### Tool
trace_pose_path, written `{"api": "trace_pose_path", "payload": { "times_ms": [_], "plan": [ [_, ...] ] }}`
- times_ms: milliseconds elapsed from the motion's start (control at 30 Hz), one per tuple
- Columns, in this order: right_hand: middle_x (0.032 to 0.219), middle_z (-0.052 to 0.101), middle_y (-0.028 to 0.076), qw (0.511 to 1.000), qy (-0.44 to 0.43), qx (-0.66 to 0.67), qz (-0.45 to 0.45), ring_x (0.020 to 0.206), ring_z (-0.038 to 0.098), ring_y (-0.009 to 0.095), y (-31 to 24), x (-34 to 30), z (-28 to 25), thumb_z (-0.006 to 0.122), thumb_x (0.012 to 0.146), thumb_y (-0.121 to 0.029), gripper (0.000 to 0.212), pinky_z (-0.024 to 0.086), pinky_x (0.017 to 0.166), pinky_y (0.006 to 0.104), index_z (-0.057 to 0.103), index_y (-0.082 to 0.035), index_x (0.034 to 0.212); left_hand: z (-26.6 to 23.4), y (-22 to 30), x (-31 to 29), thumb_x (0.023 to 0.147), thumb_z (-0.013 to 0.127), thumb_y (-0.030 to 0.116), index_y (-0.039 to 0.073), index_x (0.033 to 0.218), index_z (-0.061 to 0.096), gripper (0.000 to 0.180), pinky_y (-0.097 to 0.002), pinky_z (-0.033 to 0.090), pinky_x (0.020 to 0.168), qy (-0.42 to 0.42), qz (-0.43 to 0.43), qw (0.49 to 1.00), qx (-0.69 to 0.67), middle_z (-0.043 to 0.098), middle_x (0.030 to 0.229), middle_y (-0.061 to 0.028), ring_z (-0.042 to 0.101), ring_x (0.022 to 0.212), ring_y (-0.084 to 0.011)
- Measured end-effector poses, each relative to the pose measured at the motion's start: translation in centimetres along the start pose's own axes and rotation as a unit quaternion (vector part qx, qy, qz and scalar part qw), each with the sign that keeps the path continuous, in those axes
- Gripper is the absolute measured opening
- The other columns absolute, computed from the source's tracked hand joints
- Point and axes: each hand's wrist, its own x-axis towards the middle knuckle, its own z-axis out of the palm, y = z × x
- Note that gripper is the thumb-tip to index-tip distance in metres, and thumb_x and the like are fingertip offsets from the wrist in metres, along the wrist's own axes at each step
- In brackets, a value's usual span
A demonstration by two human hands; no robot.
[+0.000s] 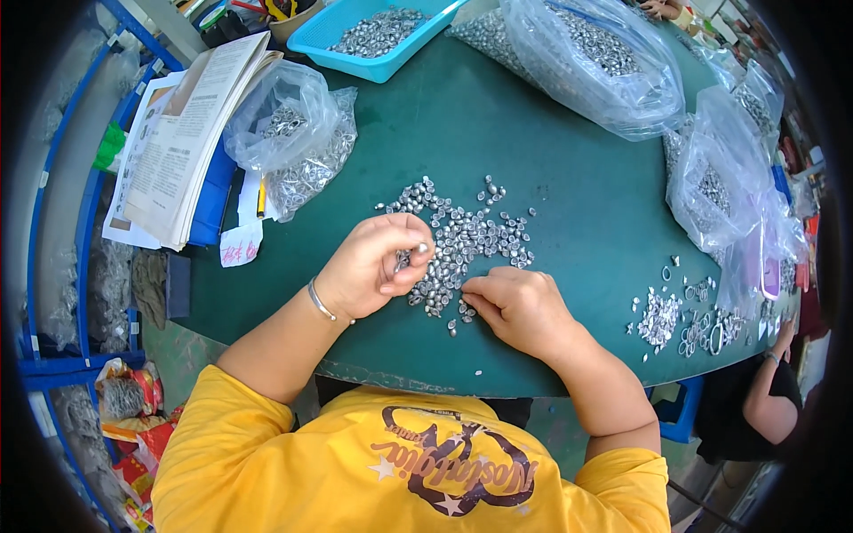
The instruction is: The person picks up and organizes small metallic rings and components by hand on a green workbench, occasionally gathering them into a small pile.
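Observation:
A loose pile of small silver metal pieces (462,240), rounded and cup-like, is spread over the green tabletop (426,133) in front of me. At the pile's left edge my left hand (378,258) is closed, with one small silver metal piece (421,249) pinched at its fingertips. More pieces show in its curled fingers. My right hand (520,306) rests low at the pile's near right side. Its thumb and forefinger are pressed together at the table, and whatever lies between them is hidden.
Left of the pile stands an open plastic bag (306,147) of metal parts, beside stacked papers (178,151). A blue basket (333,53) of pieces and a big bag (613,80) are at the far side. Small parts (659,318) lie right, near another person's arm (769,391).

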Motion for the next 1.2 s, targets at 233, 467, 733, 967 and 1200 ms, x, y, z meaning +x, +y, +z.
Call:
{"api": "trace_pose_path", "payload": {
  "times_ms": [233, 467, 733, 967, 1200],
  "plan": [
    [0.066, 0.055, -0.005, 0.885, 0.019, 0.432, 0.173, 0.056, 0.045, 0.003, 1.2, 0.0, -1.7, 0.061, 0.083, -0.008, 0.010, 0.036, 0.048, 0.0181, 0.063, -0.003, 0.075, 1.5, -0.9, -0.6, 0.075, 0.070, 0.007, 0.002, 0.075, 0.065, 0.007, -0.0187, 0.037, 0.052, 0.071, 0.136, 0.851, 0.502, 0.055, 0.065, 0.0020, 0.046, 0.056, -0.0049],
    [0.069, 0.064, 0.007, 0.964, 0.000, 0.239, 0.115, 0.062, 0.060, 0.015, 0.4, 0.7, -0.5, 0.066, 0.078, -0.013, 0.008, 0.049, 0.056, 0.0300, 0.066, -0.005, 0.079, 0.9, -2.0, -0.6, 0.072, 0.069, 0.015, 0.011, 0.075, 0.067, 0.006, -0.0337, 0.048, 0.054, 0.008, 0.278, 0.574, 0.770, 0.056, 0.067, -0.0070, 0.059, 0.062, -0.0249],
    [0.069, 0.060, 0.010, 0.996, 0.045, -0.062, -0.036, 0.060, 0.059, 0.030, -0.4, 0.4, 1.2, 0.066, 0.075, -0.015, 0.008, 0.049, 0.051, 0.0385, 0.065, -0.008, 0.078, 1.3, -2.4, -0.7, 0.077, 0.061, 0.018, 0.009, 0.076, 0.064, 0.009, -0.0369, 0.050, 0.058, 0.013, 0.210, 0.570, 0.794, 0.060, 0.074, -0.0071, 0.061, 0.068, -0.0271],
    [0.063, 0.053, 0.000, 0.791, -0.013, 0.565, 0.236, 0.050, 0.043, 0.007, 1.3, 0.2, -1.3, 0.062, 0.081, -0.006, 0.009, 0.033, 0.043, 0.0218, 0.064, -0.002, 0.089, 1.3, -1.5, -0.8, 0.084, 0.063, 0.012, 0.002, 0.084, 0.062, 0.009, -0.0212, 0.043, 0.055, 0.015, 0.136, 0.914, 0.383, 0.056, 0.070, 0.0034, 0.051, 0.065, -0.0054],
    [0.064, 0.048, 0.007, 0.654, 0.059, 0.733, 0.181, 0.042, 0.035, 0.010, 0.9, 3.0, -2.6, 0.053, 0.083, -0.011, 0.011, 0.025, 0.038, 0.0222, 0.054, -0.001, 0.083, 0.0, 1.1, -0.8, 0.086, 0.053, 0.007, 0.002, 0.092, 0.055, 0.008, -0.0171, 0.033, 0.040, -0.025, 0.006, 0.999, -0.036, 0.052, 0.078, -0.0091, 0.044, 0.059, -0.0099]
  ]
}}
